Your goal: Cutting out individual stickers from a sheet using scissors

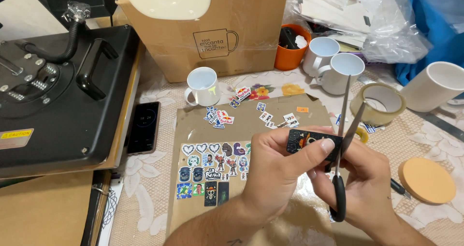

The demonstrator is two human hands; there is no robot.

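The left hand (275,171) pinches a small dark printed sticker (309,142) by its edge, presenting it to the open blades of black-handled steel scissors (344,144). The right hand (367,185) grips the scissors' handles above a brown cardboard sheet (193,125) where cut stickers lie in rows.

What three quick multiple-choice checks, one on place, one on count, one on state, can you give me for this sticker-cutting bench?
1. Where does the phone lie?
A. beside the black heat press
B. on the cardboard box
C. inside a mug

2. How many white mugs are in view?
A. two
B. four
C. six

3. How do the scissors stand?
A. shut, lying on the table
B. blades open, held in the right hand
C. hanging on the wall

Answers: 1 A, the phone lies at the press's right edge. 2 B, one near the stickers, two by the orange cup, one at far right. 3 B, the blades spread beside the dark sticker pinched by the left hand.
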